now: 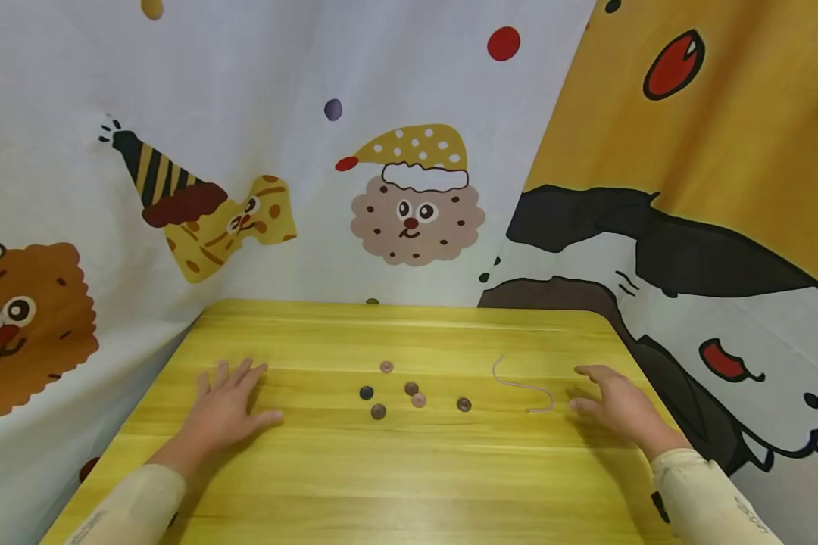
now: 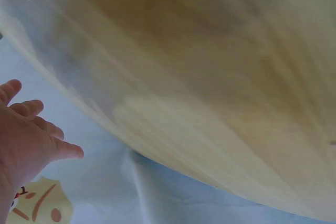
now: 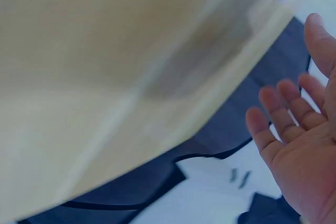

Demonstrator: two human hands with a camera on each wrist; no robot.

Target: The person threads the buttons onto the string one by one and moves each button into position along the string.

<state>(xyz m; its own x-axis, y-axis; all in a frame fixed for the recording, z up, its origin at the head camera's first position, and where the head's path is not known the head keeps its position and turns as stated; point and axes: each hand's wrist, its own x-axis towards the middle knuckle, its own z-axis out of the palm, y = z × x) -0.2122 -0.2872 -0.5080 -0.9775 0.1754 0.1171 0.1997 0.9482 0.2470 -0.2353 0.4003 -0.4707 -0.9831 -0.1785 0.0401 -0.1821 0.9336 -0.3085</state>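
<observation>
Several small round buttons lie on the yellow wood-grain table (image 1: 409, 469): a black button (image 1: 366, 393), a pinkish button (image 1: 386, 367) and browner ones such as the brown button (image 1: 463, 405). Right of them a thin pale pink string (image 1: 518, 384) lies in a loose S-curve. My left hand (image 1: 225, 409) is at the table's left side, fingers spread, holding nothing. On the other side my right hand (image 1: 616, 405), also holding nothing, is just right of the string and apart from it. Spread fingers show on the left hand (image 2: 26, 140) in the left wrist view; the right wrist view shows the right palm (image 3: 310, 166).
Behind the table hangs a white curtain (image 1: 300, 45) printed with cartoon biscuits and dots. A yellow, black and white cartoon cloth (image 1: 722, 151) hangs at the right. The table's rounded far edge (image 1: 409, 304) runs close to the cloth.
</observation>
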